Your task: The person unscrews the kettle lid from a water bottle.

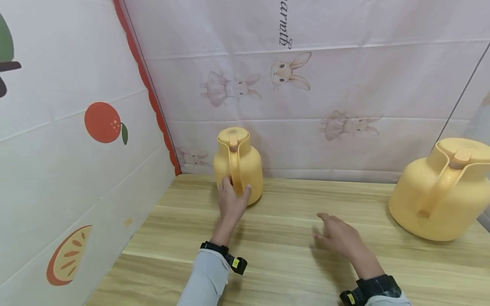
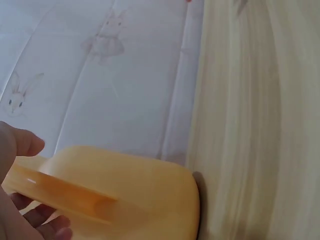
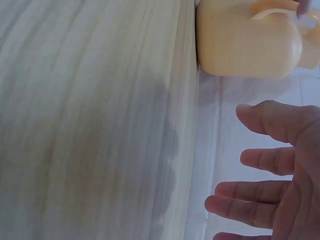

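Note:
A yellow thermos jug stands upright on the wooden table, near the printed cloth at the back, its handle facing me. My left hand is at the lower part of that handle. In the left wrist view the thumb stays apart from the handle on one side, while the other fingers lie loosely on its far side. Over the table, to the right of this jug, hovers my right hand. Its fingers are spread and relaxed in the right wrist view, holding nothing.
A second yellow thermos jug stands upright on the right side of the table. A white wall covering with fruit prints borders the left side. The cloth with rabbit prints hangs behind the table's back edge.

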`<action>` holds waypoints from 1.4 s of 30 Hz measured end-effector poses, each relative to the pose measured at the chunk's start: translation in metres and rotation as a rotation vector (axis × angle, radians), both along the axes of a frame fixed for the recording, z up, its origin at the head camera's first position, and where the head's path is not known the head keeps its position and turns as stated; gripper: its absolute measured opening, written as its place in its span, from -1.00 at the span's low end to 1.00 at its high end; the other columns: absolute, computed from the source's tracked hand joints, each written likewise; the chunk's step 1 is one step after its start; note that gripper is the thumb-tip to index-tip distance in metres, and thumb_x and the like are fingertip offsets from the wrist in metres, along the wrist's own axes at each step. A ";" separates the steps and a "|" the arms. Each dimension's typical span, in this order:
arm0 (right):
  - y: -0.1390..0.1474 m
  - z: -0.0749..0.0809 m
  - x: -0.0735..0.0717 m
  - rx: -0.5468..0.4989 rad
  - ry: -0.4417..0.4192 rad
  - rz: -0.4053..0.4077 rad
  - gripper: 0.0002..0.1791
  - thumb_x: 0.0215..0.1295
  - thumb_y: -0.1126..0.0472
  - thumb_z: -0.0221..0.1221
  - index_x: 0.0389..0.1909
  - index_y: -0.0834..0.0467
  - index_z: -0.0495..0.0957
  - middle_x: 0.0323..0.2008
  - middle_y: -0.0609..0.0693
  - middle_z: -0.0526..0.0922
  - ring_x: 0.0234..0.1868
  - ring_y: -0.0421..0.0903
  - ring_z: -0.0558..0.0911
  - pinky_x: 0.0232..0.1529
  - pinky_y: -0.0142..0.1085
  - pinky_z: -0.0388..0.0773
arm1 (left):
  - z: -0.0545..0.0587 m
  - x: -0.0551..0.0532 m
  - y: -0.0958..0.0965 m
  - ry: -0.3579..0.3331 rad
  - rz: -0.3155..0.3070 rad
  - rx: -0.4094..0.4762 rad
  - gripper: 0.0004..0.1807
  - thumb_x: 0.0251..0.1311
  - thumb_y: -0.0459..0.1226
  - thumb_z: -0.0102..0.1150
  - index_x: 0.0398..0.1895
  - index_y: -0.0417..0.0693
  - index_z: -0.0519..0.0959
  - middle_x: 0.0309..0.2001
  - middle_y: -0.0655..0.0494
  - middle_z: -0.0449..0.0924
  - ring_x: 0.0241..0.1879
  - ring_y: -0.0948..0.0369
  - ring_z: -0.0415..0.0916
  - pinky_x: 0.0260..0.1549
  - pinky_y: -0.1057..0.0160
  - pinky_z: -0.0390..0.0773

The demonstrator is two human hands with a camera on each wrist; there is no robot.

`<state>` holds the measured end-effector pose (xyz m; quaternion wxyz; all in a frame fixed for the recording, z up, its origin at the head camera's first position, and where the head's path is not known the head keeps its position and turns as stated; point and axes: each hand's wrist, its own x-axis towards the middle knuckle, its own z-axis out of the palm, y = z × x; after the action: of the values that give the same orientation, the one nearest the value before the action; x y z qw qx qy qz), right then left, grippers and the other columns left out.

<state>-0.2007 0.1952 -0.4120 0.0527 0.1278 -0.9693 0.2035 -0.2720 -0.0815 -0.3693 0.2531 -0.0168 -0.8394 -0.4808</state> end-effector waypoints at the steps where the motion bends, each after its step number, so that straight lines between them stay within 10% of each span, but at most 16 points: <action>1: 0.000 0.000 -0.001 -0.001 0.003 0.002 -0.34 0.13 0.11 0.27 0.17 0.37 0.32 -0.03 0.39 0.48 -0.03 0.28 0.49 -0.14 0.11 0.45 | 0.002 -0.002 0.001 0.006 0.006 0.012 -0.44 0.04 -0.16 0.26 0.04 -0.28 0.34 -0.10 -0.14 0.39 -0.08 -0.02 0.35 -0.10 0.00 0.36; 10: -0.005 -0.004 -0.009 -0.011 -0.014 -0.005 -0.36 0.16 0.12 0.22 0.19 0.37 0.31 -0.01 0.39 0.46 -0.01 0.28 0.48 -0.12 0.11 0.44 | 0.015 -0.012 0.008 -0.003 -0.020 0.206 -0.59 0.08 -0.19 0.20 -0.06 -0.21 0.39 -0.14 -0.12 0.49 -0.09 0.00 0.42 -0.07 0.01 0.35; 21: -0.010 -0.002 -0.015 -0.007 -0.021 -0.004 -0.38 0.14 0.13 0.24 0.17 0.36 0.33 -0.01 0.37 0.48 -0.02 0.27 0.49 -0.14 0.09 0.46 | 0.014 -0.025 0.004 -0.027 -0.186 0.219 -0.77 0.22 -0.26 0.01 -0.13 -0.20 0.36 -0.26 -0.06 0.42 -0.19 0.03 0.39 -0.14 0.05 0.39; 42: -0.011 0.003 -0.006 -0.009 -0.059 0.008 -0.30 0.14 0.11 0.26 0.21 0.37 0.26 -0.04 0.42 0.47 -0.05 0.30 0.49 -0.21 0.09 0.48 | 0.011 -0.013 0.001 0.016 -0.153 0.345 -0.92 -0.02 -0.45 0.00 -0.48 -0.13 0.36 -0.62 0.10 0.33 -0.66 0.23 0.28 -0.64 0.29 0.32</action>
<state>-0.2069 0.1838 -0.4085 0.0239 0.1252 -0.9690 0.2117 -0.2853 -0.0806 -0.3582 0.2218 -0.0408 -0.7387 -0.6352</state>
